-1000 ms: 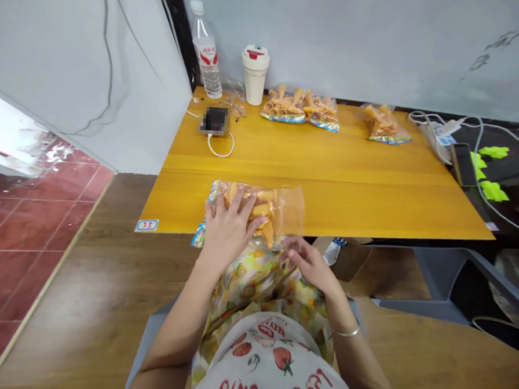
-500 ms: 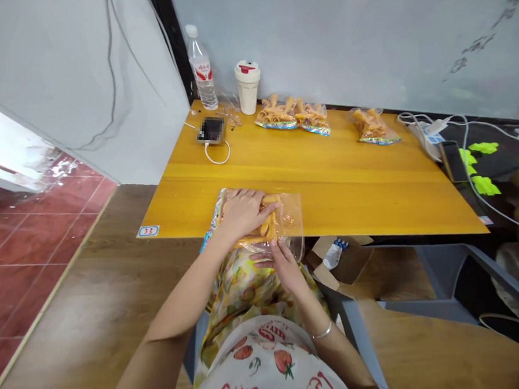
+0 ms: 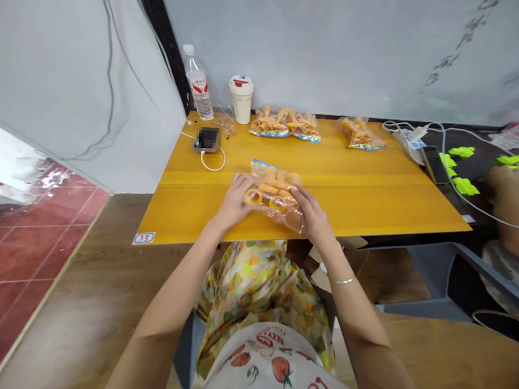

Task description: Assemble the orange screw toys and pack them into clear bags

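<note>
A transparent plastic bag of orange cone-shaped snacks [image 3: 277,194] lies on the yellow wooden table [image 3: 363,206], its printed strip at the far end. My left hand [image 3: 235,202] presses on its left side, with the fingers curved over the plastic. My right hand [image 3: 310,214] holds its right side, and the loose plastic bunches under that palm. Round open ends of the snacks show through the bag between my hands. Part of the bag is hidden beneath my hands.
At the table's back stand a water bottle [image 3: 198,87] and a white lidded cup [image 3: 240,99], beside several snack bags [image 3: 284,126]. A blurred device [image 3: 208,139] with a white cable lies at back left. Cables and green pieces lie right, near a co-worker's hand [image 3: 506,187].
The bag has moved from the table's front edge farther onto the table and turned. My right hand has come from the front edge up to the bag's right side.
</note>
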Available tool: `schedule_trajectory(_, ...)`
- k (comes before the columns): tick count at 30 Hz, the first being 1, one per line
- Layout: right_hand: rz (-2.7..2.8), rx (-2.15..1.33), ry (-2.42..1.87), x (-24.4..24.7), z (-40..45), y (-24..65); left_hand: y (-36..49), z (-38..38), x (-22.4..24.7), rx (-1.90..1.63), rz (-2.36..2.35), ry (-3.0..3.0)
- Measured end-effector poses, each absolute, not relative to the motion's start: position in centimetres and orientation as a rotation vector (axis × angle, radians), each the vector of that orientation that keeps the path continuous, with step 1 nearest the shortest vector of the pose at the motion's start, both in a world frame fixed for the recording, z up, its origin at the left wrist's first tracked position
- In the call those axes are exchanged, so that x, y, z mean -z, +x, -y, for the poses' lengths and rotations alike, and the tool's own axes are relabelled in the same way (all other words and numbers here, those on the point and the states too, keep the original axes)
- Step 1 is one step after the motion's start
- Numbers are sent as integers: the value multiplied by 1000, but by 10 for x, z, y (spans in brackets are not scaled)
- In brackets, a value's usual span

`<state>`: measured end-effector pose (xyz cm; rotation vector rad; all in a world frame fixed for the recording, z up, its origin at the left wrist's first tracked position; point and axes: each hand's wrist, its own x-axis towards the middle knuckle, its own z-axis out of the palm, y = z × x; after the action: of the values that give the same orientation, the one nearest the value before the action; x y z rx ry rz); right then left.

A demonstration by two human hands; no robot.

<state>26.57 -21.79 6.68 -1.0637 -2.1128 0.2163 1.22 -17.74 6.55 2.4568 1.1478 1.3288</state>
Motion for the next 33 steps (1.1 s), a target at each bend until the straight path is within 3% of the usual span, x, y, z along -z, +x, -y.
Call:
schedule_trajectory(6,2309,-39,-1070,-30,219,288,-21,208,-48,-864,-1246,2682)
schedule_trajectory(16,2276,-121,-848,-32,232,292,-20,249,-33,-795,-961,2955)
schedule_trajectory(24,2056,-202,-1188,-32,224,271,7,251,-33,-1282,-1256,2298)
schedule_trajectory(33,1870,-679,-1545,-42,218,252,14,236,-43,-1130,-1601,1827)
